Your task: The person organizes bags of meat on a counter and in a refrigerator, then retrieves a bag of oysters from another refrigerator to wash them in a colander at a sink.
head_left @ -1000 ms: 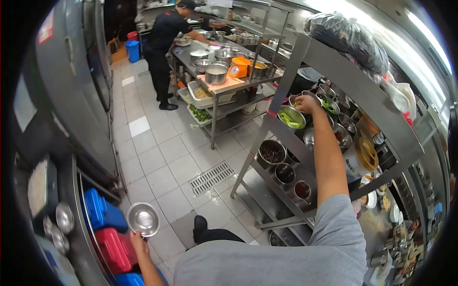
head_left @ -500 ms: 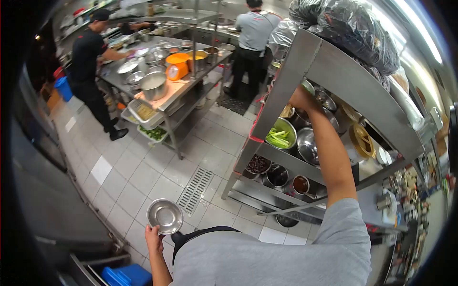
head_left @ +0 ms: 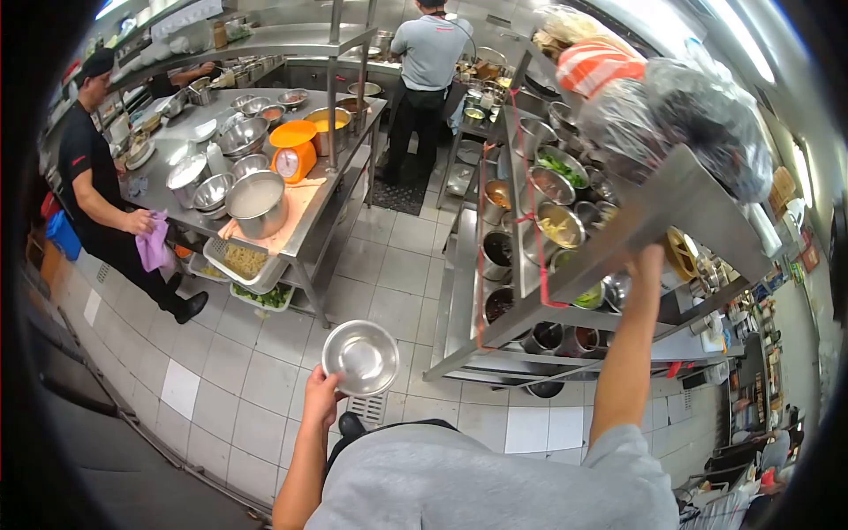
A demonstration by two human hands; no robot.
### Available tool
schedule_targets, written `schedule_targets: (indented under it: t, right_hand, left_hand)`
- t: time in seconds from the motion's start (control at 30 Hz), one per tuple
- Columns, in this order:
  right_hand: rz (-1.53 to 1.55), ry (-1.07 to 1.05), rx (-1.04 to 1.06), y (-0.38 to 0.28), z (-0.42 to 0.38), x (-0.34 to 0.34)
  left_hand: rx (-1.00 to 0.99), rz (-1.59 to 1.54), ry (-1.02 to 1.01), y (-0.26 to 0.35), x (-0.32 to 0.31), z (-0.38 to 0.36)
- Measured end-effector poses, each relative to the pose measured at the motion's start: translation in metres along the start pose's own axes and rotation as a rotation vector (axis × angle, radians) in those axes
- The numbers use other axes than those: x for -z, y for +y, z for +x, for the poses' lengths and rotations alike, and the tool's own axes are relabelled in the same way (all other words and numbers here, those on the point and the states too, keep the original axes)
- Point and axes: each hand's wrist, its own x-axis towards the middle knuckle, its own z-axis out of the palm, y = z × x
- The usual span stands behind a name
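A shallow stainless steel bowl (head_left: 361,356) is held by its rim in my left hand (head_left: 321,396), out in front of my body above the tiled floor. Nothing shows inside the bowl. My right hand (head_left: 647,261) reaches into the metal shelf rack (head_left: 565,306), its fingers hidden behind the upright. Close to that hand are a metal bowl (head_left: 617,291) and a tan-lidded container (head_left: 679,256). Other bowls on the rack hold food, among them one with pale yellow pieces (head_left: 559,228) and one with chopped greens (head_left: 562,166).
Left of the rack stands a steel worktable (head_left: 311,208) with an orange scale (head_left: 292,152) and a large pot (head_left: 257,205). A co-worker in black (head_left: 99,181) holds a purple cloth (head_left: 152,241); another in grey (head_left: 430,55) stands farther back. Plastic-wrapped bundles (head_left: 702,115) top the rack.
My view has turned, showing more of the rack's bowls. My left hand has raised the bowl and brought it rightward in view. My right hand now sits behind the rack's upright.
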Motion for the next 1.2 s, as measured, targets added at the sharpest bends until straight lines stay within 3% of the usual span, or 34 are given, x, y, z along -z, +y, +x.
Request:
schedule_targets:
  t: [0.07,0.13,0.2,0.27,0.3,0.37,0.4,0.43,0.47,0.5,0.53,0.57,0.6,0.67,0.7,0.8,0.83,0.9,0.93,0.97,1.03,1.07,1.2]
  right_hand:
    - [-0.282,0.095,0.024,-0.041,-0.052,0.001]
    - [-0.362,0.214,0.082,-0.082,-0.105,-0.004]
    - [-0.325,0.038,0.219,-0.111,-0.149,0.0]
    - [-0.383,0.037,0.391,-0.119,-0.192,-0.042]
    - [-0.363,-0.123,0.406,-0.112,-0.209,-0.065]
    - [-0.597,-0.332,0.431,-0.077,-0.234,-0.135]
    - [-0.494,-0.442,0.263,-0.045,-0.244,-0.172]
    - [-0.556,-0.609,0.285,-0.004,-0.249,-0.203]
    - [-0.695,-0.759,0.062,0.018,-0.258,-0.242]
    - [-0.647,-0.922,-0.05,0.074,-0.267,-0.258]
    - [-0.677,-1.023,0.103,0.121,-0.273,-0.259]
    - [-0.697,-1.122,0.264,0.151,-0.272,-0.265]
    - [-0.681,-1.13,0.27,0.159,-0.259,-0.277]
    - [-0.63,-0.87,-0.011,0.174,-0.226,-0.295]
    - [-0.685,-0.86,-0.107,0.181,-0.206,-0.303]
    - [-0.669,-0.913,-0.133,0.223,-0.16,-0.336]
    - [-0.675,-0.934,-0.085,0.249,-0.149,-0.349]
    - [-0.753,-0.926,0.277,0.323,-0.138,-0.373]
    - [-0.763,-0.977,0.207,0.359,-0.128,-0.386]
    - [-0.952,-1.139,0.034,0.351,-0.114,-0.404]
    - [-1.027,-1.36,-0.123,0.386,-0.088,-0.418]
    - [-0.958,-1.394,0.001,0.387,-0.065,-0.424]
    - [-0.741,-1.104,-0.109,0.369,0.024,-0.457]
  left_hand:
    - [0.056,0.048,-0.05,0.024,0.005,0.025]
    - [0.115,0.08,-0.108,0.046,0.006,0.047]
    - [0.199,0.086,-0.205,0.06,0.004,0.068]
    - [0.286,0.072,-0.275,0.067,-0.001,0.084]
    - [0.321,0.079,-0.269,0.069,-0.003,0.089]
    - [0.379,0.058,-0.363,0.074,-0.013,0.1]
    - [0.392,0.063,-0.376,0.074,-0.016,0.106]
    - [0.402,0.053,-0.382,0.075,-0.02,0.111]
    - [0.41,0.044,-0.383,0.076,-0.022,0.118]
    - [0.415,0.052,-0.384,0.074,-0.02,0.126]
    - [0.403,0.065,-0.39,0.071,-0.017,0.138]
    - [0.385,0.076,-0.391,0.073,-0.013,0.15]
    - [0.376,0.077,-0.376,0.083,-0.015,0.16]
    - [0.289,0.091,-0.335,0.1,-0.023,0.174]
    - [0.267,0.07,-0.307,0.104,-0.028,0.187]
    - [0.154,0.112,-0.269,0.112,-0.04,0.24]
    - [0.111,0.134,-0.254,0.114,-0.048,0.26]
    - [0.079,0.119,-0.25,0.116,-0.062,0.303]
    - [0.063,0.102,-0.245,0.121,-0.073,0.325]
    - [0.066,0.123,-0.23,0.13,-0.088,0.34]
    - [0.11,0.2,-0.231,0.131,-0.096,0.38]
    - [0.141,0.261,-0.202,0.135,-0.104,0.404]
    - [0.208,0.149,-0.19,0.148,-0.128,0.456]
